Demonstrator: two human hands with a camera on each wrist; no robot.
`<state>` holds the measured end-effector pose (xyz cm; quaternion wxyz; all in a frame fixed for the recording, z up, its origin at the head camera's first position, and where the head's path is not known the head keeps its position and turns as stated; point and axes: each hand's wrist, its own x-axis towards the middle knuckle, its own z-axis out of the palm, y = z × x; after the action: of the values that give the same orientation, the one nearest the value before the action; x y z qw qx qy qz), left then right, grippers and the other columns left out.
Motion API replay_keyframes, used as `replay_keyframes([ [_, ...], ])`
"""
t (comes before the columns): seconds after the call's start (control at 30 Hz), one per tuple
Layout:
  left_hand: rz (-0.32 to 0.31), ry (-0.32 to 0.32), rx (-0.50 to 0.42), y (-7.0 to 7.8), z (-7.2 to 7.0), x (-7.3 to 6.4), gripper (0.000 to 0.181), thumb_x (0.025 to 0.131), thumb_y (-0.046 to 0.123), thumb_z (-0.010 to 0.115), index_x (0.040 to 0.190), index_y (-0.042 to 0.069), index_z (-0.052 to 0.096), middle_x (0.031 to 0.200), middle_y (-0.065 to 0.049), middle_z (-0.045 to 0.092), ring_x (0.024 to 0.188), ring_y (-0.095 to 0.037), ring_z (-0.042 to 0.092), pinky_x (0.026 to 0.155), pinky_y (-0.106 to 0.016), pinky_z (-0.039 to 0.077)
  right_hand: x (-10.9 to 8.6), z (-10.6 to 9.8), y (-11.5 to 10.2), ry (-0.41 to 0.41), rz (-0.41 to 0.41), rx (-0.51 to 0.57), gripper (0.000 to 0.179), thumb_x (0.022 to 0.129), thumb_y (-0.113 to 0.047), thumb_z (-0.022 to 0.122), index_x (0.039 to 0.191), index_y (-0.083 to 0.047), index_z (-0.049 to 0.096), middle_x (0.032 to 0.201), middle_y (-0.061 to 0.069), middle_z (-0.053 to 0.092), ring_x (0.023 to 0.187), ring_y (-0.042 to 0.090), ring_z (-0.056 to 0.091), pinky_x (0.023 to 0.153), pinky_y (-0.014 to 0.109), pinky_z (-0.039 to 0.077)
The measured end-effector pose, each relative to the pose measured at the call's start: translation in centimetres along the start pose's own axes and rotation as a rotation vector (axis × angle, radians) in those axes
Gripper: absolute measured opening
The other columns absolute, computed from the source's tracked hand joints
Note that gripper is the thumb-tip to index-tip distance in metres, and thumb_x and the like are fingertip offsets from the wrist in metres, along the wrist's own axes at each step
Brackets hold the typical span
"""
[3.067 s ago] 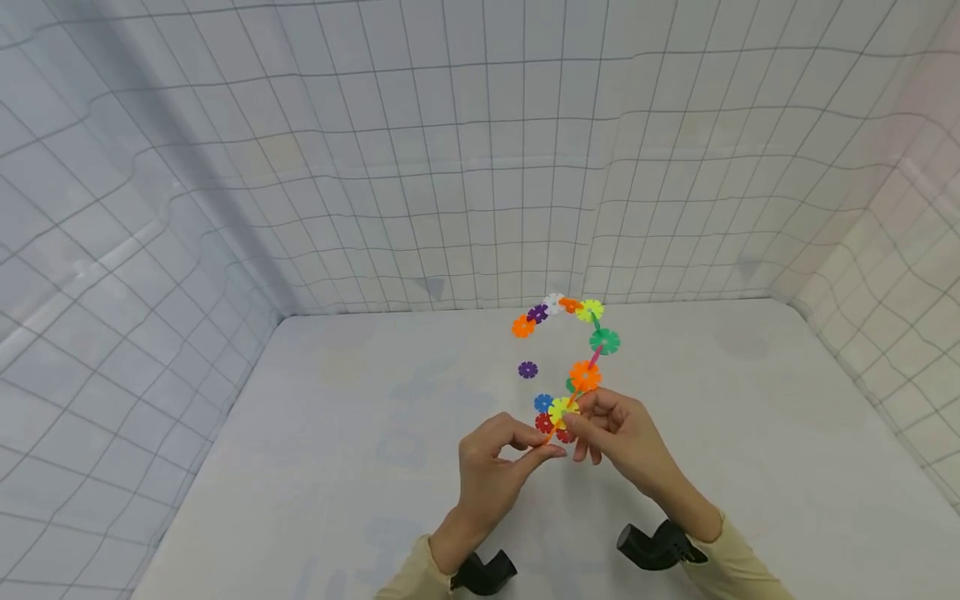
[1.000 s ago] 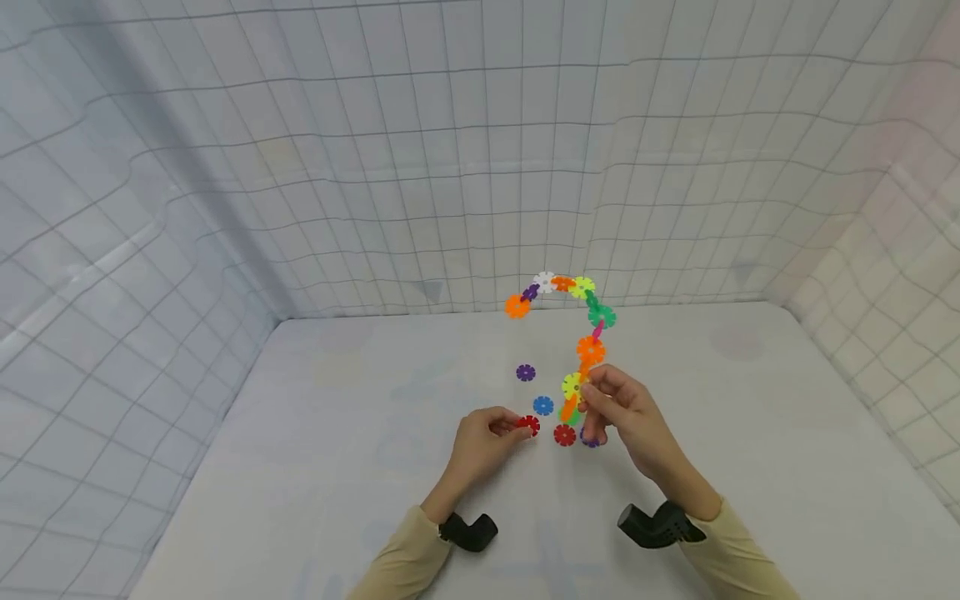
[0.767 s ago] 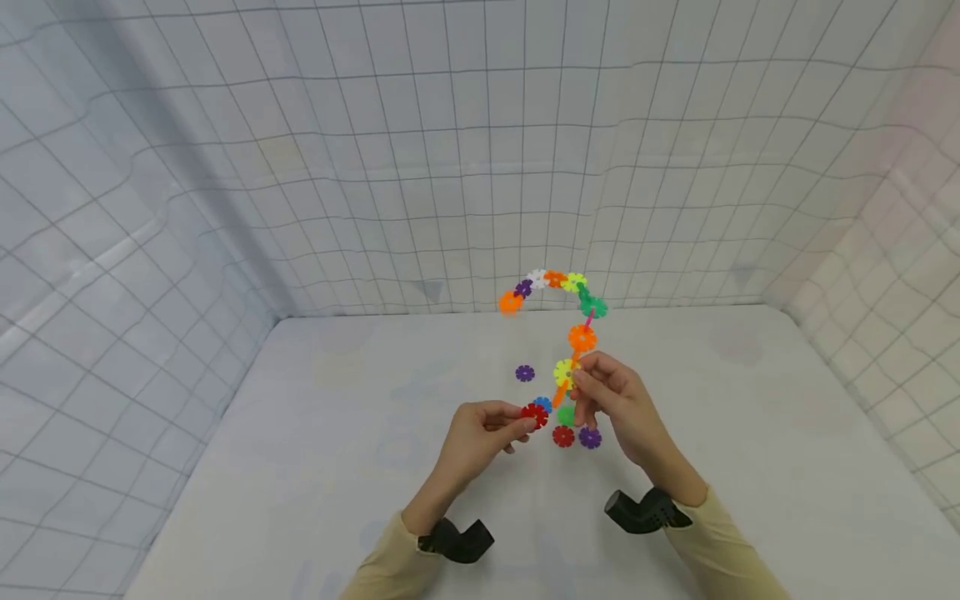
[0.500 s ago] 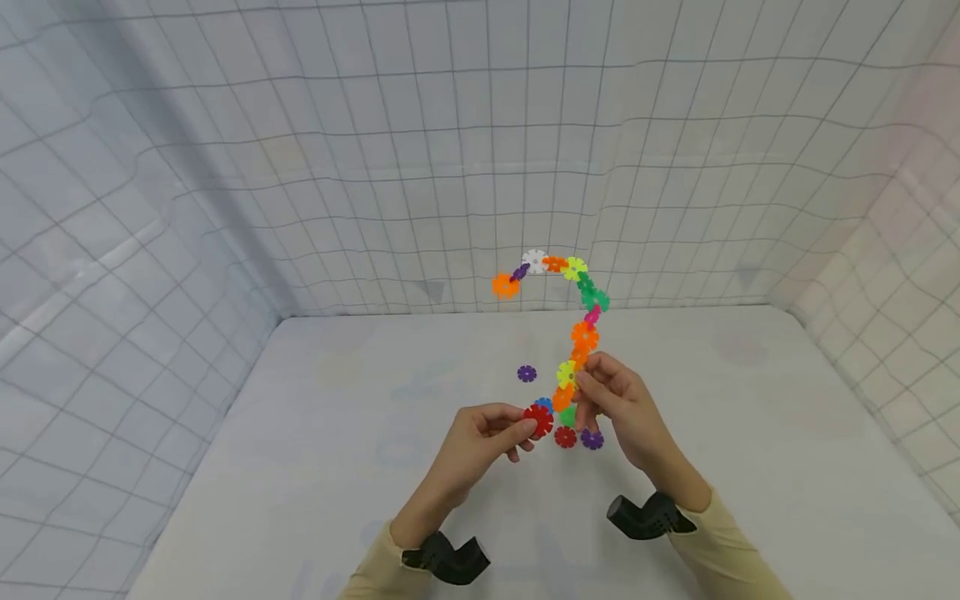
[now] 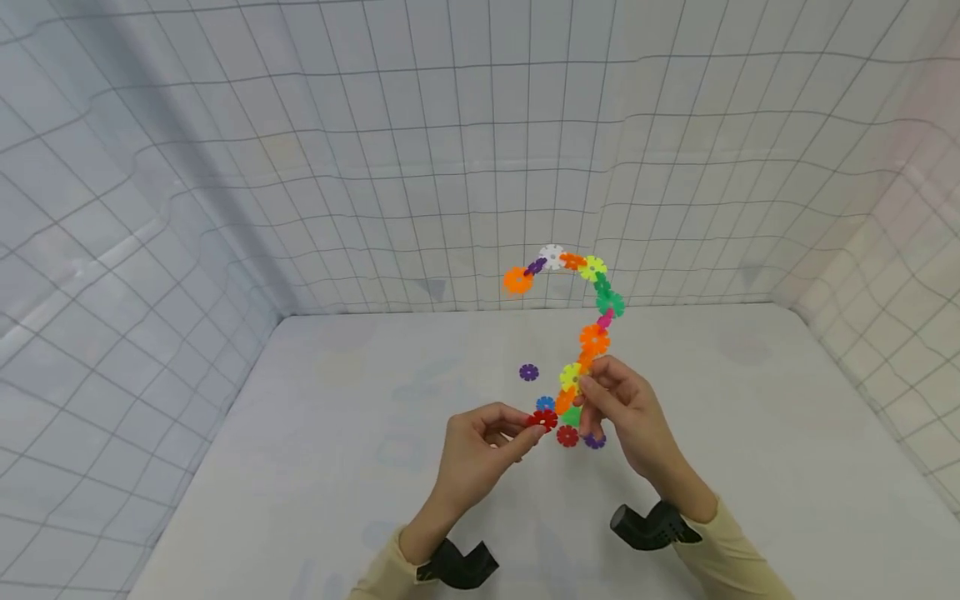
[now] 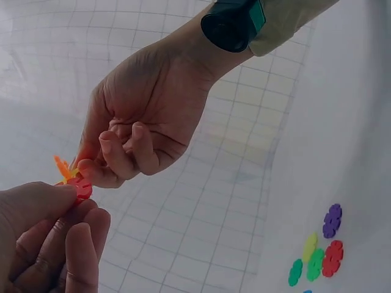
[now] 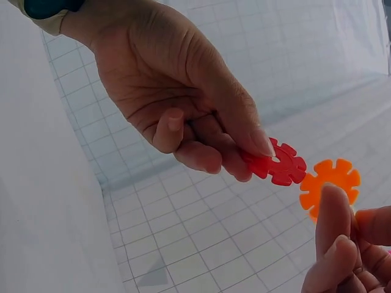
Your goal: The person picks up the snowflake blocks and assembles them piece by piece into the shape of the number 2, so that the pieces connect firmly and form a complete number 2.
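Note:
My left hand (image 5: 480, 454) pinches a red notched plastic disc (image 5: 545, 420) between thumb and fingers. With thumb and forefinger, my right hand (image 5: 626, 408) grips a chain of interlocking discs by a yellow disc (image 5: 572, 377) near its lower end. Held up, the chain arches to the left, through a green disc (image 5: 611, 303) and a white disc (image 5: 552, 257), to an orange end disc (image 5: 517, 280). In the right wrist view the red disc's edge meets the edge of the chain's lowest orange disc (image 7: 337, 174), the two lying at different angles.
Loose discs lie on the white table (image 5: 337, 450) beyond and below the hands: purple (image 5: 528, 372), blue (image 5: 545, 404), red (image 5: 567, 436), green (image 5: 573, 416) and another purple (image 5: 596, 441). A grid-patterned sheet (image 5: 480, 167) encloses the table's back and sides.
My left hand let go of the chain's lower orange disc, picked up a red disc from the table and brought it rightward to that orange disc. The chain's arch now stands higher.

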<state>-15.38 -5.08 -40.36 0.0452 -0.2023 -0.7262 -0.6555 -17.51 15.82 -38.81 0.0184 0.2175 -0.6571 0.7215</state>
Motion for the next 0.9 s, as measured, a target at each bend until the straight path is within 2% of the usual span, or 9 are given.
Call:
replay_keyframes([
  [0.13,0.051,0.012,0.007,0.1,0.1,-0.1,0.009,0.082,0.011,0.075,0.085,0.003,0.071,0.079,-0.004,0.071,0.061,-0.017,0.065,0.053,-0.033,0.054,-0.2,0.1,-0.2,0.012,-0.008,-0.001,0.016,0.098,-0.006,0.051,0.097,0.009,0.044,0.069,0.012,0.057,0.049,0.023,0.055,0.045,0.027,0.047],
  [0.4,0.036,0.024,-0.017,0.4,0.1,-0.2,0.009,0.082,0.009,0.075,0.086,0.003,0.070,0.079,-0.004,0.071,0.062,-0.016,0.066,0.053,-0.033,0.054,-0.9,0.3,-0.3,0.038,0.003,-0.075,0.010,0.096,-0.004,0.054,0.098,0.006,0.051,0.072,0.013,0.060,0.049,0.025,0.054,0.046,0.029,0.048],
  [0.53,-0.010,0.002,-0.042,0.5,0.2,-0.2,0.010,0.083,0.010,0.074,0.086,0.001,0.069,0.078,-0.006,0.071,0.064,-0.019,0.066,0.052,-0.033,0.054,-1.1,0.5,0.0,0.066,-0.016,-0.124,0.008,0.095,-0.003,0.055,0.095,0.005,0.056,0.073,0.009,0.063,0.048,0.024,0.054,0.045,0.027,0.047],
  [0.73,-0.128,-0.068,-0.169,0.3,0.2,-0.2,0.013,0.087,0.008,0.069,0.087,-0.004,0.064,0.079,-0.016,0.069,0.068,-0.035,0.067,0.052,-0.026,0.052,-1.3,1.1,0.5,0.045,-0.111,-0.194,0.009,0.095,0.002,0.053,0.088,0.001,0.057,0.071,0.010,0.062,0.049,0.019,0.056,0.043,0.028,0.045],
  [0.9,-0.151,-0.090,-0.214,0.0,0.2,-0.2,0.016,0.088,0.007,0.067,0.085,-0.008,0.060,0.079,-0.022,0.068,0.065,-0.031,0.068,0.051,-0.026,0.051,-1.5,1.3,0.8,0.042,-0.176,-0.251,0.014,0.093,0.006,0.052,0.082,-0.002,0.056,0.064,0.008,0.059,0.049,0.019,0.056,0.041,0.031,0.044],
])
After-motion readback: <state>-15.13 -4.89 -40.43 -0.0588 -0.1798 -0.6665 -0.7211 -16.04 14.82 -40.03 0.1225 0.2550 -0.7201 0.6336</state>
